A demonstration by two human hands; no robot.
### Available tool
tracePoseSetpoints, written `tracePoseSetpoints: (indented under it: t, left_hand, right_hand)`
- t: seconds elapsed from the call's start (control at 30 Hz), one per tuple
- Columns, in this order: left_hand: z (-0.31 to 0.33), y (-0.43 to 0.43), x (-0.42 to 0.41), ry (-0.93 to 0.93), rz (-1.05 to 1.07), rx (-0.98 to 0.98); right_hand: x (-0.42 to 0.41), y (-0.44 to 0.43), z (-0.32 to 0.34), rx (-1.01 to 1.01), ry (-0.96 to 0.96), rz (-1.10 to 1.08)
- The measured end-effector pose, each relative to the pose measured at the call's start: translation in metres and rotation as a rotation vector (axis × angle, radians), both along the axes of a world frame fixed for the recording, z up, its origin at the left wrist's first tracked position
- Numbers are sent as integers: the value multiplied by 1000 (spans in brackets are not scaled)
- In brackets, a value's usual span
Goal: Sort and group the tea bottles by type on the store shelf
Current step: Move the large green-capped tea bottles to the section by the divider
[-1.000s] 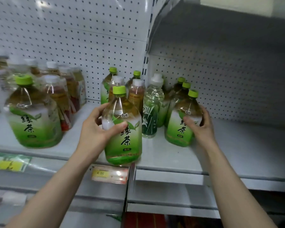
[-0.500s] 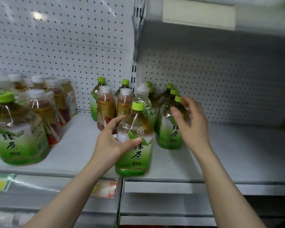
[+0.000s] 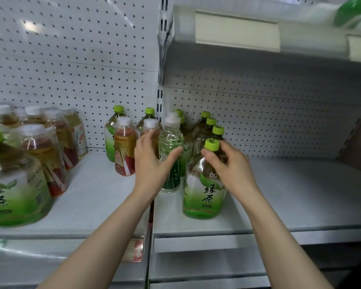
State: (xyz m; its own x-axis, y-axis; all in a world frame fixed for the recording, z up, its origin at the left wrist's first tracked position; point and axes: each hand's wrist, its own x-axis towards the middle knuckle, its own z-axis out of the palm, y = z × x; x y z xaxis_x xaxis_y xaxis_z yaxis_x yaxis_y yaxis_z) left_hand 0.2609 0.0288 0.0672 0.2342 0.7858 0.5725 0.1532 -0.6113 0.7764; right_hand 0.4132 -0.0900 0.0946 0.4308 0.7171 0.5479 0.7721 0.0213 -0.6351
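Green tea bottle (image 3: 204, 190) — glossy clear plastic, round-shouldered, lime cap — is stood on the matte grey shelf (image 3: 300, 195), its neck gripped by the right hand (image 3: 231, 170). The left hand (image 3: 152, 165) is held spread beside a white-capped bottle (image 3: 171, 147). Behind, lime-capped bottles (image 3: 217, 130) are ranked against perforated pegboard (image 3: 71, 69).

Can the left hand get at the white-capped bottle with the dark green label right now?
Probably yes: the left hand is open right beside the white-capped bottle, thumb across its front, nothing between. The right hand holds the green tea bottle beside it.
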Motion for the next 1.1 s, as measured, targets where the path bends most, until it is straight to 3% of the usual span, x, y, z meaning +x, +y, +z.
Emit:
tracePoseSetpoints:
  t: [0.13,0.53,0.83,1.03,1.1]
  left_hand:
    - [5,22,16,138,-74,-128]
    - [-21,30,-86,-141,46,-117]
    - [-18,23,-127,-49,102,-84]
    - [-17,29,-138,30,115,-45]
    - [-15,32,-140,51,106,-38]
  right_hand:
    - [-3,-5,-5,-80,-165,-130]
    - [-43,36,-20,-106,-33,-63]
    - [-51,100,-15,-186,-11,-123]
    - [-52,100,-16,-154,-13,-114]
    - [-61,99,-10,-45,-73,-188]
